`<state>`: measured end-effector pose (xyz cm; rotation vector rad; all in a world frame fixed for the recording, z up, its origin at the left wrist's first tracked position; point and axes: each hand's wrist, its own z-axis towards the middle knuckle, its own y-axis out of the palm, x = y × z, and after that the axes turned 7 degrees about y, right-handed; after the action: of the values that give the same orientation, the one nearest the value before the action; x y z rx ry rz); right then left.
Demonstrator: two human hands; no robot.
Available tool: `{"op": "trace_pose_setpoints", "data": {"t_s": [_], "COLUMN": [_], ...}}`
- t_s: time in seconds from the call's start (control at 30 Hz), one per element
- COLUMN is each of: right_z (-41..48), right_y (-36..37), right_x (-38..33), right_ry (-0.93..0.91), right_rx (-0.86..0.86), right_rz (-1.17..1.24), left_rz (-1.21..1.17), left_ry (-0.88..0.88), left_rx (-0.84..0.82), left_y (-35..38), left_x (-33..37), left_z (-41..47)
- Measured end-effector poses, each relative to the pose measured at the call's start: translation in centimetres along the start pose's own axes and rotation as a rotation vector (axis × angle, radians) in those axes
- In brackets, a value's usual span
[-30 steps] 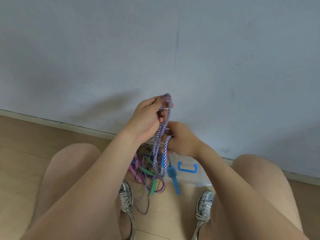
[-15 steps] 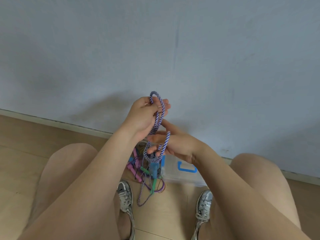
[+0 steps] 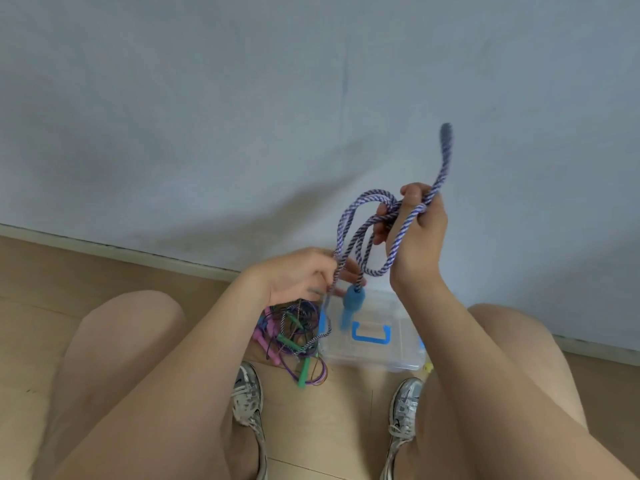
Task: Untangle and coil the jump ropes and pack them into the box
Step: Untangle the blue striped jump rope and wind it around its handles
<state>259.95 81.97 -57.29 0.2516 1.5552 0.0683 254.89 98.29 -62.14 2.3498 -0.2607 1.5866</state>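
A blue-and-white twisted jump rope (image 3: 358,233) loops between both hands in front of the wall. My right hand (image 3: 417,233) is raised and grips its strands, and one rope end sticks up past the thumb. Lower and to the left, my left hand (image 3: 298,275) pinches a strand of the same rope. A blue handle (image 3: 351,301) hangs from the rope just below my left fingers. On the floor lies a tangle of other jump ropes (image 3: 294,341) with pink and green handles. Beside it sits a clear plastic box (image 3: 401,351), shut, with a blue carry handle.
I am seated with my knees spread and my silver sneakers (image 3: 247,393) on the wooden floor. The grey-blue wall (image 3: 242,98) and its baseboard run close behind the box and the tangle.
My right hand has risen up and to the right, pulling the rope into wide loops. My left hand has dropped lower. The blue handle now dangles below the left fingers.
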Motion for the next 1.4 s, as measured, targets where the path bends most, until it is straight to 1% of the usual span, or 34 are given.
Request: {"op": "trace_pose_setpoints", "data": {"t_s": [0.03, 0.1, 0.17, 0.23, 0.3, 0.37, 0.43, 0.5, 0.57, 0.6, 0.63, 0.73, 0.8, 0.83, 0.9, 1.0, 1.07, 1.1, 1.17, 1.23, 1.3, 1.37, 1.4], "right_z": [-0.1, -0.1, 0.0, 0.2, 0.3, 0.8, 1.0, 1.3, 1.3, 1.0, 0.7, -0.2, -0.8, -1.1, -1.9, -3.1, -3.5, -3.7, -3.9, -3.9, -3.7, -3.4, -3.2], "right_y": [-0.1, -0.5, -1.0, -1.6, -2.2, -2.9, -3.4, -3.7, -3.6, -3.4, -3.1, -2.0, -1.2, -0.7, 0.1, 1.3, 1.9, 2.1, 2.3, 2.2, 2.2, 2.4, 2.5], "right_x": [-0.3, -0.8, -1.6, -2.5, -2.8, -2.3, -1.3, -0.1, 0.9, 1.3, 1.7, 3.3, 4.4, 4.9, 5.3, 5.2, 5.0, 5.0, 4.9, 4.9, 4.6, 3.9, 3.3], "right_ry": [-0.02, -0.086, -0.148, -0.161, -0.167, -0.164, -0.109, 0.017, 0.117, 0.162, 0.203, 0.308, 0.391, 0.434, 0.489, 0.482, 0.488, 0.462, 0.345, 0.205, 0.082, 0.072, 0.087], "right_rx": [0.013, 0.016, 0.012, 0.027, 0.076, 0.125, 0.109, 0.008, -0.121, -0.197, -0.26, -0.351, -0.386, -0.398, -0.44, -0.595, -0.677, -0.701, -0.712, -0.642, -0.518, -0.411, -0.372], "right_rz": [0.025, 0.053, 0.065, 0.095, 0.073, -0.023, -0.149, -0.281, -0.457, -0.532, -0.605, -0.725, -0.69, -0.65, -0.577, -0.462, -0.415, -0.418, -0.465, -0.506, -0.477, -0.353, -0.283], "left_rz": [0.014, 0.161, 0.415, 0.683, 0.9, 1.064, 1.16, 1.115, 0.946, 0.834, 0.715, 0.286, 0.011, -0.105, -0.316, -0.508, -0.576, -0.596, -0.577, -0.437, -0.306, -0.246, -0.142], "left_ry": [-0.01, -0.051, -0.134, -0.201, -0.233, -0.282, -0.334, -0.315, -0.179, -0.099, -0.042, 0.073, 0.194, 0.265, 0.397, 0.511, 0.573, 0.603, 0.657, 0.648, 0.585, 0.492, 0.427], "left_rx": [-0.003, 0.019, 0.007, 0.01, 0.106, 0.223, 0.321, 0.465, 0.653, 0.726, 0.758, 0.762, 0.757, 0.723, 0.602, 0.428, 0.394, 0.398, 0.455, 0.565, 0.696, 0.84, 0.9], "left_y": [0.2, -0.1, -1.0, -1.7, -2.4, -2.9, -3.7, -4.2, -4.3, -4.0, -3.5, -2.2, -1.7, -1.5, -0.5, 0.9, 1.0, 0.8, -0.1, -1.2, -2.2, -2.9, -3.3], "left_x": [-0.4, -1.7, -3.5, -5.1, -6.0, -5.9, -5.1, -3.9, -2.3, -1.4, -0.4, 1.5, 2.7, 3.3, 4.5, 6.0, 6.4, 6.5, 6.6, 6.6, 6.2, 5.1, 4.3], "left_z": [0.4, 1.3, 2.0, 2.4, 2.6, 2.2, 1.7, 1.4, 1.3, 1.1, 1.0, 1.4, 1.3, 1.1, 0.6, -0.2, -0.3, -0.3, -0.5, -0.9, -1.1, -0.9, -0.7]}}
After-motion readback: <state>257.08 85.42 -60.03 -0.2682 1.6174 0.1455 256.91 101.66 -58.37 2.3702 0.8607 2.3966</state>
